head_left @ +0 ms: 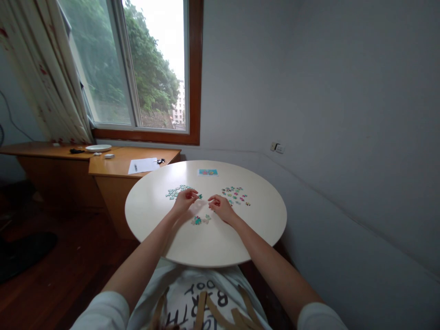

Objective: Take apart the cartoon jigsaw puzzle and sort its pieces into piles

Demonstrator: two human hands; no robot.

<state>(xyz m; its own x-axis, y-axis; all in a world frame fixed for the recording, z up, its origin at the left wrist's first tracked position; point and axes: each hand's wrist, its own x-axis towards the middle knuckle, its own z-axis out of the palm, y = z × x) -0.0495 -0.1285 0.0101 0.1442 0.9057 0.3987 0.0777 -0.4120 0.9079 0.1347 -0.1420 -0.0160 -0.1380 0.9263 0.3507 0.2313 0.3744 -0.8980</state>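
Note:
Both my arms reach out over a round white table [165,238]. My left hand [185,200] pinches a small teal puzzle piece [200,196] at its fingertips. My right hand [222,207] is curled, fingers together, just right of that piece; what it holds is too small to make out. A cluster of teal pieces [176,191] lies left of my left hand. A mixed-colour cluster of pieces [235,195] lies right of my right hand. Two joined pieces [201,220] lie between my wrists. A small reference picture [207,172] lies at the table's far edge.
A wooden desk [113,170] stands left of the table under a window [137,64], holding a sheet of paper [142,165] and a white plate [98,148]. A grey wall runs along the right with a socket [277,147]. Dark wooden floor lies to the left.

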